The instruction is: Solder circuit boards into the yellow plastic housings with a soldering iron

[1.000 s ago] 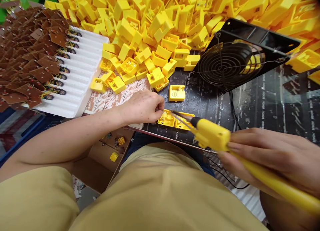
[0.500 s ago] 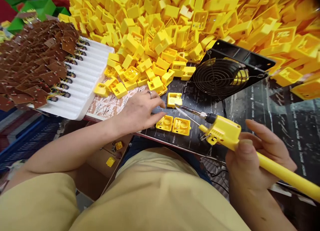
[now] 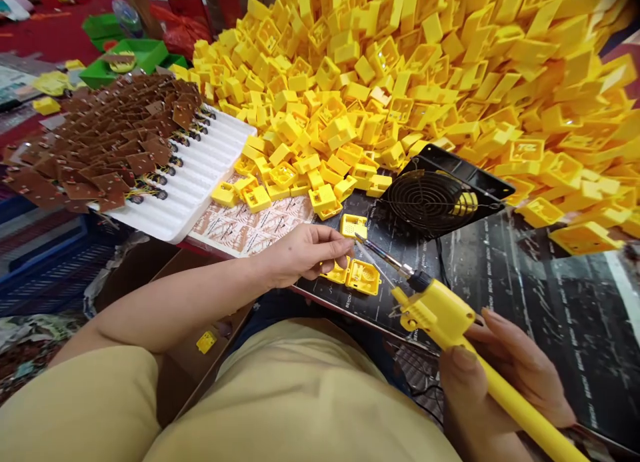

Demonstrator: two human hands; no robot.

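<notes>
My left hand (image 3: 307, 254) is closed in a pinch just above an open yellow plastic case (image 3: 337, 274), partly covering it; whatever is between its fingertips, if anything, is too small to make out. Beside that case lies a second open yellow case (image 3: 364, 277). Farther back sits another small yellow case (image 3: 349, 227) with a perforated face. My right hand (image 3: 515, 375) is wrapped around a yellow soldering iron (image 3: 444, 315) with a feed tube along its metal barrel. Its tip points at the rear case's near edge; contact cannot be told.
A black fan (image 3: 433, 202) stands behind the iron, before a huge heap of yellow cases (image 3: 360, 69). To the left, brown circuit boards (image 3: 115, 135) with wired round parts cover a white ridged tray (image 3: 220, 155). Green bins (image 3: 143, 59) and a blue crate (image 3: 45, 255) are farther left.
My left hand has gone from spread fingers over the cases to a pinch. The iron still points at the rear case. The whole view has tilted upward, showing more of the heap.
</notes>
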